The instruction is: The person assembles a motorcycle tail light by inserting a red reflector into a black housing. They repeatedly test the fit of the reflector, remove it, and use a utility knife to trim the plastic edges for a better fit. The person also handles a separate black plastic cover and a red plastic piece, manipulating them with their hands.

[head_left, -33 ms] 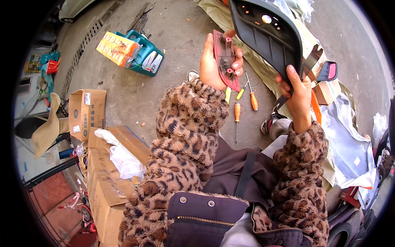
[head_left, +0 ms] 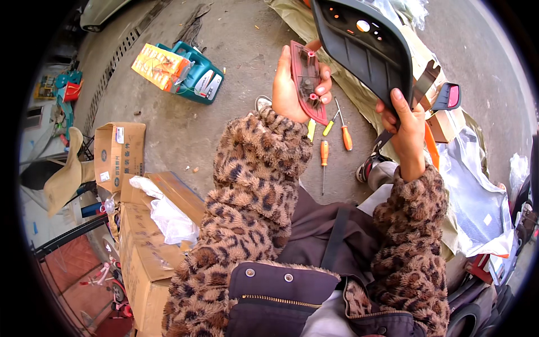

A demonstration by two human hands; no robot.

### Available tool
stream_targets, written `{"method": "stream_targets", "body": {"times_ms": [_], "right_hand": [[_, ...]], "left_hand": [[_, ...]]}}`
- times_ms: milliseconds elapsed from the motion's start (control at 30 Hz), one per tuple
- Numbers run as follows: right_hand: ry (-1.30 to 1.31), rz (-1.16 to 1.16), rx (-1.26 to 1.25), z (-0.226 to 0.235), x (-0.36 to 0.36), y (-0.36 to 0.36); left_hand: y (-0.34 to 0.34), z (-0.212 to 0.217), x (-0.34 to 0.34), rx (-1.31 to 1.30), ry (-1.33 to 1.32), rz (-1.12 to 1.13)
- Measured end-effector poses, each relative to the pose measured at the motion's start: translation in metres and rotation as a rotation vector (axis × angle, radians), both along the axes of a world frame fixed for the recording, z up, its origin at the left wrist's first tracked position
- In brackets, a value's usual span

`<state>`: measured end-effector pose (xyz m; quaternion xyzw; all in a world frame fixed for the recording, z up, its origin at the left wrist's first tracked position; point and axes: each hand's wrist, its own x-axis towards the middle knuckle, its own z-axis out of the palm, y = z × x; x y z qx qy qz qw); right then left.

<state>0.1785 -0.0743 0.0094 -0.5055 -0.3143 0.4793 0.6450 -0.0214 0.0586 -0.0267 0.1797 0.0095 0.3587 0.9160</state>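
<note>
My left hand (head_left: 284,95) is closed round a narrow red plastic lens piece (head_left: 306,78), shaped like a car reflector. Its hollow side, with small pink posts, faces up. In my right hand (head_left: 409,132), thumb on top, is the lower end of a black plastic trim panel (head_left: 368,59). The panel is ribbed and pierced by several holes, and its upper end runs out of view. The two pieces are close together but held separately. On the ground below lie two orange-handled screwdrivers (head_left: 324,153) and a yellow-handled screwdriver (head_left: 328,128).
A teal jug (head_left: 203,76) and an orange box (head_left: 159,66) lie on the ground ahead to the left. Cardboard boxes (head_left: 140,236) stand by my left arm. To the right, plastic wrapping (head_left: 477,191) and a small black part with a red face (head_left: 447,96) lie near beige sheeting (head_left: 359,92).
</note>
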Motion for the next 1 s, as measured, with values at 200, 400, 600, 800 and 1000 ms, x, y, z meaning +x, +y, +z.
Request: {"method": "stream_targets", "body": {"times_ms": [200,400,600,800,1000], "right_hand": [[0.009,0.022,0.007,-0.001,0.001,-0.001],[0.158,0.073,0.035,-0.001,-0.001,0.002],[0.392,0.139,0.031,-0.009,-0.007,0.009],[0.461,0.170,-0.005,-0.012,-0.012,0.011],[0.482,0.205,0.020,-0.013,-0.010,0.010]], "left_hand": [[-0.002,0.005,-0.001,0.016,0.021,-0.010],[-0.001,0.007,0.000,0.044,0.029,0.009],[-0.006,0.019,0.004,0.030,0.085,0.031],[-0.006,0.021,0.001,0.003,0.098,0.008],[-0.007,0.019,0.003,-0.025,0.124,0.033]]}}
